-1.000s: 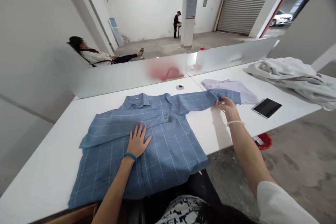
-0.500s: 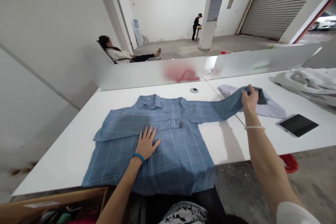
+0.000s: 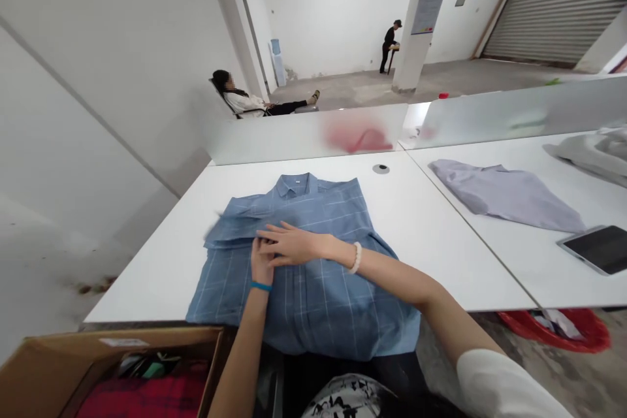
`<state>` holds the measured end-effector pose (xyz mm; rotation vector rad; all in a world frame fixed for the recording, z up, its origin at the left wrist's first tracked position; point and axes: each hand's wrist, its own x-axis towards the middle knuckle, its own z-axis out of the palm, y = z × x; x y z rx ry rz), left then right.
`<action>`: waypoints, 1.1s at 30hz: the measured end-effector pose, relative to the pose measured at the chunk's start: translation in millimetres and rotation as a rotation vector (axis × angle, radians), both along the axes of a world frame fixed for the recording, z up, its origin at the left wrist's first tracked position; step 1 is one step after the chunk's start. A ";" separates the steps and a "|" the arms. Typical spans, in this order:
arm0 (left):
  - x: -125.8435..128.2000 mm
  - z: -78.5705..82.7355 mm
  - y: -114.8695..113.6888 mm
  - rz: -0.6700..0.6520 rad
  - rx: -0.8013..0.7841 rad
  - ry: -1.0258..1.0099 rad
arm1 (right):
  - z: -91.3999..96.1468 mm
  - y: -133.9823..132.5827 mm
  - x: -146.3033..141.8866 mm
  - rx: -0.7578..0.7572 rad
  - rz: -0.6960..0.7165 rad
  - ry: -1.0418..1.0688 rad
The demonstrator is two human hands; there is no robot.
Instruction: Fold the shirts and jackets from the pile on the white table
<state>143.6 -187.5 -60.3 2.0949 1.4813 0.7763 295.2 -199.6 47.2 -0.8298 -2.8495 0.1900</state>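
Observation:
A blue plaid button-up shirt (image 3: 313, 313) lies on the white table (image 3: 431, 241), collar pointing away from me. One sleeve is folded across its chest (image 3: 240, 227), with its outer edge blurred. My left hand (image 3: 262, 262), with a blue wristband, rests on the shirt's middle. My right hand (image 3: 291, 243), with a white bead bracelet, reaches across and lies over the left hand's fingers. The other sleeve does not show and may lie under my hands. I cannot tell whether either hand grips cloth.
A lilac garment (image 3: 504, 196) and a tablet (image 3: 600, 249) lie on the adjoining table at right. A cardboard box (image 3: 122, 339) holding red cloth stands at the front left. A red basket (image 3: 558, 330) sits on the floor at right. A frosted divider (image 3: 304, 134) runs behind the tables.
My right hand has let the sleeve stretched out to the right go from there and crossed left over the shirt to my left hand. The view has turned, and the sleeve no longer extends sideways.

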 end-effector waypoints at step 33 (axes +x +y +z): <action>-67.9 29.7 49.4 0.617 -0.443 -1.284 | -72.5 41.8 230.7 -0.123 -1.428 0.386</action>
